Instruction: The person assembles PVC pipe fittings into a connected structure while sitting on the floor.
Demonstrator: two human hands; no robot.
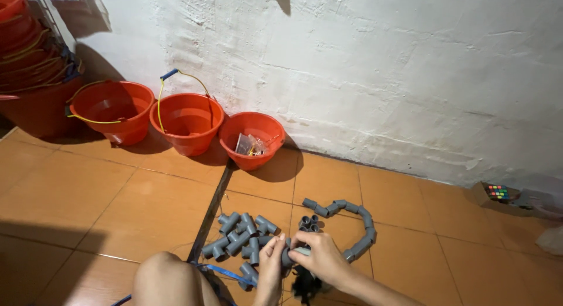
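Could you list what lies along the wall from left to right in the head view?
Stacked buckets → bucket with yellow handle → bucket with blue grip → small bucket holding bits → colour cube.

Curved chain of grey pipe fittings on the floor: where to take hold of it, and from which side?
Judging by its pose, grip the chain at its free far end, coming from above. It lies flat on the tiles, and that end sits clear of the fitting pile and both hands, which crowd the near end.
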